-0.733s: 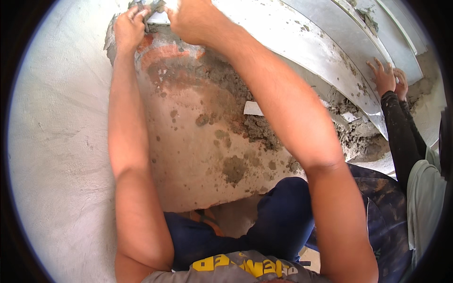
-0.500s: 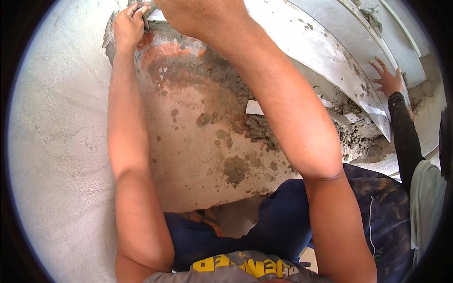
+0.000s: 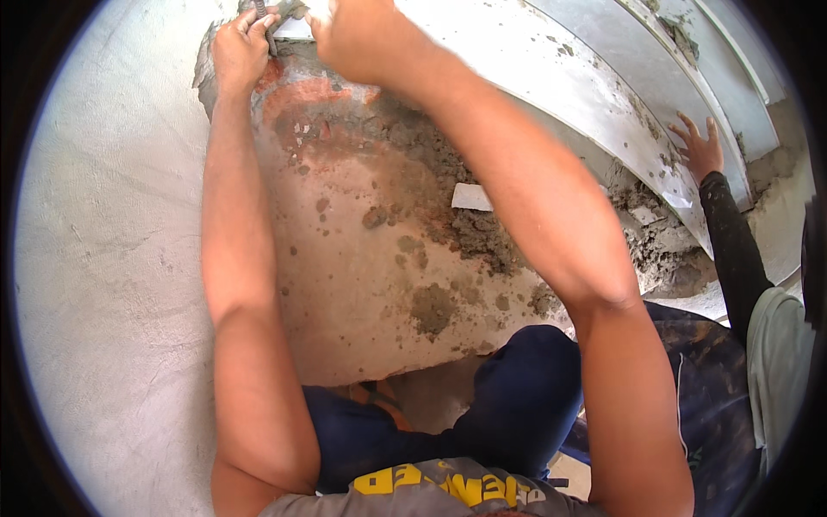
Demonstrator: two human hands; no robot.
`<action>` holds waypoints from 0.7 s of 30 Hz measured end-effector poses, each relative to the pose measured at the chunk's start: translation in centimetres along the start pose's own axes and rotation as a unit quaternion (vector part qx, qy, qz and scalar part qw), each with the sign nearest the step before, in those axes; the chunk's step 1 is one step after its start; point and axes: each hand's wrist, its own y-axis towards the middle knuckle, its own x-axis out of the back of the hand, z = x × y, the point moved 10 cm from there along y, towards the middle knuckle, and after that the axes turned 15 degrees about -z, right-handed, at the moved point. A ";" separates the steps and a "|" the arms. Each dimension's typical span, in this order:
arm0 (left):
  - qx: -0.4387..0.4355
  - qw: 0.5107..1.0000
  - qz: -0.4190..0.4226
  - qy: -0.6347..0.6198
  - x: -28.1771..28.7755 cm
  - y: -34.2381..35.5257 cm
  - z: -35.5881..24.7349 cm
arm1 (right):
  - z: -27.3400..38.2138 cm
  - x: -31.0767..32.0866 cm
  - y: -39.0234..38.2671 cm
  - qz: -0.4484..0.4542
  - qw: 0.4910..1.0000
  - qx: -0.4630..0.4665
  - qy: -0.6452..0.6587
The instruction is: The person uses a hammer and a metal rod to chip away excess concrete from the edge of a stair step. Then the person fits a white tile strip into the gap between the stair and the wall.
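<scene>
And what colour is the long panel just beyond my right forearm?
The panel is white with greyish spots, best seen in the head view.

Illumination: bright, diffuse; source out of view. Glare washes out the white slab [image 3: 482, 43] above the mortar-spotted ledge [image 3: 336, 319]. Recess [image 3: 438, 398] below the ledge: dim. Wall [image 3: 112, 258] left of it: evenly lit, soft shadow low down. Right hand [image 3: 362, 43] above it: slightly blurred. Fisheye bending and black vignetting lie outward from the ledge.
</scene>
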 end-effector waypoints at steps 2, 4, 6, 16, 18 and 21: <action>0.032 0.998 0.007 0.062 1.1 -0.6 1.6 | 2.3 0.6 1.0 0.085 0.995 -0.045 0.000; 0.059 0.992 0.017 0.111 1.3 -0.8 2.2 | 6.5 3.0 1.7 0.073 0.994 0.057 -0.062; 0.025 0.992 0.042 0.120 1.2 -0.5 2.0 | 10.1 4.8 1.2 -0.033 0.973 0.207 -0.096; -0.005 0.992 -0.055 0.117 2.0 -2.2 -2.5 | 5.7 5.1 1.1 0.044 0.996 0.046 -0.057; 0.039 0.986 0.001 0.161 1.5 -4.3 -3.1 | 7.8 6.4 0.2 -0.014 0.986 0.141 -0.083; -0.111 0.992 0.005 0.063 1.2 -9.2 -4.2 | 10.1 8.0 -1.5 -0.084 0.965 0.227 -0.098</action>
